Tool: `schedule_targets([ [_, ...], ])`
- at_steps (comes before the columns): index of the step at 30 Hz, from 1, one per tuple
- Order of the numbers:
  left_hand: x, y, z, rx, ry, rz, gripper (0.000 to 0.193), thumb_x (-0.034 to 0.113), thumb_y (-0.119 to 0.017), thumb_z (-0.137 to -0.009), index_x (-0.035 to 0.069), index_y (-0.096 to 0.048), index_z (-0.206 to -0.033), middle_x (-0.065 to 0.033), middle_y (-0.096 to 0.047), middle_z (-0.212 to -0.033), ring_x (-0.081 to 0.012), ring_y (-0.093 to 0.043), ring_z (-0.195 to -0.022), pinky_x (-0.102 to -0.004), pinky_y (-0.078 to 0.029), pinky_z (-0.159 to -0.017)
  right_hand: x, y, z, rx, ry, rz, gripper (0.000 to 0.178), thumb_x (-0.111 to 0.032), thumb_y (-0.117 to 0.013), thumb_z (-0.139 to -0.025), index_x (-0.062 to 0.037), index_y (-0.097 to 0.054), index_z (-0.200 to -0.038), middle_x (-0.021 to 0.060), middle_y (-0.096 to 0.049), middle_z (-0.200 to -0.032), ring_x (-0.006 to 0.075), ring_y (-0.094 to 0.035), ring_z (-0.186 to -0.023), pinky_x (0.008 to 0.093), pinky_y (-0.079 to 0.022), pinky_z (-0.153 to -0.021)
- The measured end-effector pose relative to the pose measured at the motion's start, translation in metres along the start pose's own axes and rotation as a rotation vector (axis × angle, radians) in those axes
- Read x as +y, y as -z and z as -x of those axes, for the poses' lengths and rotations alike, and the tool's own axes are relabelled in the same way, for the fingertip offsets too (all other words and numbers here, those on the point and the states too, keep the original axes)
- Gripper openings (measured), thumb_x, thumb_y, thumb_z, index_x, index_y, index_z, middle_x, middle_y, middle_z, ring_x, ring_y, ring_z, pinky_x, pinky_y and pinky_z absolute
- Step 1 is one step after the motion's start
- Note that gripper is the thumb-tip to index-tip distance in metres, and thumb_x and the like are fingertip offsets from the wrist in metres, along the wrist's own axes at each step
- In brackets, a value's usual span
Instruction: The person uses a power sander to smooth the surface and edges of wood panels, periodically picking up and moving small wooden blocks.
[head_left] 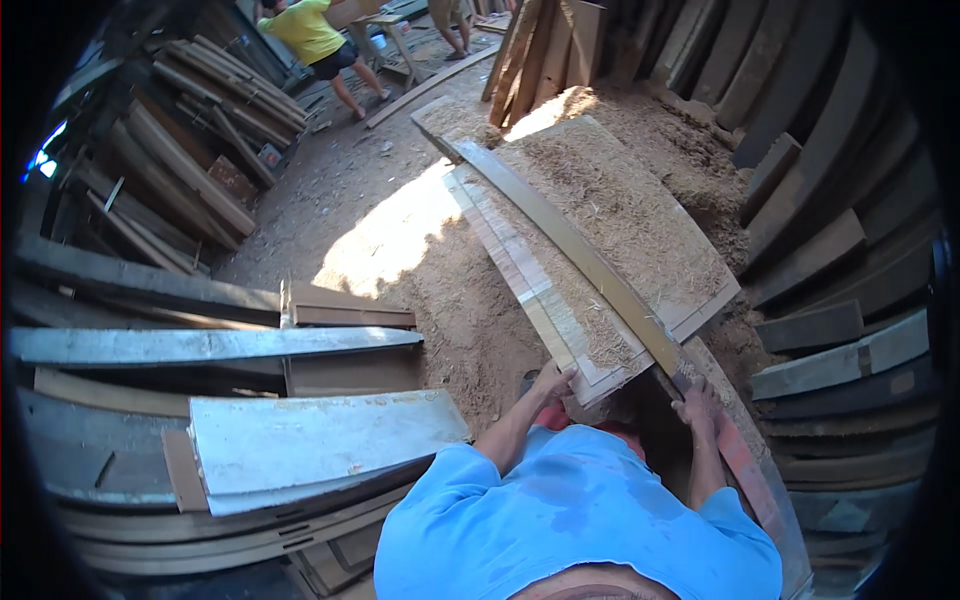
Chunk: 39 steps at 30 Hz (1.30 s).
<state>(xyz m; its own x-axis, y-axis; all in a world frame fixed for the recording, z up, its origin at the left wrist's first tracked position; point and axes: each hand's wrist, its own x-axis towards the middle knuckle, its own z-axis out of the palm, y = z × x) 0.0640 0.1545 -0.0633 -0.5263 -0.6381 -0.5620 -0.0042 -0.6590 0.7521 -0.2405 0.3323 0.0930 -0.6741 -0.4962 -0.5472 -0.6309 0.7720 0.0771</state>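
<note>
Left hand (552,384) curled over the near end of the pale plank (530,285), fingers closed on its edge, thumb on top. Right hand (698,404) spread flat and pressing on the near end of the long dark board (580,255), fingers open, not wrapped round it. Both pieces lying slantwise on the sawdust-covered slab (640,220), running from its near edge away toward its far left corner, dark board just beside the pale plank and partly over it. Reddish plank (745,470) just below the right hand, along the slab's near right edge. Sawdust heap (470,320) on the ground to the left of the slab; grey weathered boards (300,435) stacked well apart, farther left. Another person in a yellow shirt (305,30) far off.

Step in hand, by the look of it: taking hold of the board ends. Next move likely calling for a firmer right-hand grip before any lift or slide.
</note>
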Motion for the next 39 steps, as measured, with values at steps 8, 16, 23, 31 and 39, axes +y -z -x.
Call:
schedule_targets([
  [8, -0.016, -0.056, 0.019, 0.443, -0.077, -0.409, 0.032, 0.023, -0.069, -0.096, 0.009, -0.071, -0.125, -0.0166, -0.076, -0.11, -0.0277, -0.073, -0.098, -0.043, -0.058, -0.083, 0.112, -0.084, -0.121, 0.231, 0.309, 0.152, 0.093, -0.031, -0.077, -0.085, -0.0051, -0.03, -0.16, 0.0213, -0.054, -0.146, 0.0457, -0.058, -0.127, 0.051, -0.052, -0.105],
  [16, -0.048, -0.07, 0.074, 0.355, -0.072, -0.479, 0.026, 0.024, -0.069, -0.091, 0.006, -0.066, -0.073, -0.0129, -0.071, -0.074, -0.0273, -0.071, -0.074, -0.0448, -0.055, -0.068, 0.091, -0.054, -0.123, 0.05, 0.231, 0.329, 0.078, -0.031, -0.073, -0.09, 0.0, -0.04, -0.153, 0.0265, -0.052, -0.148, 0.0438, -0.051, -0.136, 0.0532, -0.043, -0.113],
  [23, -0.103, 0.118, 0.238, 0.632, -0.334, -0.334, 0.038, 0.039, -0.074, -0.093, 0.003, -0.07, -0.105, -0.0045, -0.069, -0.081, -0.014, -0.065, -0.068, -0.035, -0.054, -0.061, -0.105, -0.042, -0.078, 0.162, 0.659, 0.208, 0.075, -0.037, -0.068, -0.094, -0.0019, -0.04, -0.154, 0.0272, -0.042, -0.156, 0.0461, -0.045, -0.141, 0.0562, -0.041, -0.114],
  [31, 0.236, 0.253, 0.575, 2.172, -0.527, -1.131, 0.062, 0.026, -0.081, -0.085, 0.005, -0.051, -0.135, -0.0193, -0.055, -0.135, -0.0412, -0.047, -0.13, -0.0515, -0.038, -0.111, -0.205, -0.024, -0.021, 0.103, 0.595, 0.289, 0.068, -0.039, -0.07, -0.091, -0.0036, -0.042, -0.142, 0.0328, -0.05, -0.14, 0.047, -0.05, -0.133, 0.053, -0.048, -0.108],
  [39, 0.307, 0.357, 0.705, 2.19, 0.305, -0.997, 0.084, 0.032, -0.08, -0.084, 0.0, -0.039, -0.15, -0.0239, -0.048, -0.146, -0.0436, -0.046, -0.136, -0.0546, -0.038, -0.115, -0.208, -0.028, -0.036, 0.113, 0.554, 0.208, 0.067, -0.029, -0.066, -0.089, -0.0049, -0.04, -0.145, 0.0342, -0.056, -0.135, 0.0488, -0.053, -0.13, 0.0552, -0.049, -0.107],
])
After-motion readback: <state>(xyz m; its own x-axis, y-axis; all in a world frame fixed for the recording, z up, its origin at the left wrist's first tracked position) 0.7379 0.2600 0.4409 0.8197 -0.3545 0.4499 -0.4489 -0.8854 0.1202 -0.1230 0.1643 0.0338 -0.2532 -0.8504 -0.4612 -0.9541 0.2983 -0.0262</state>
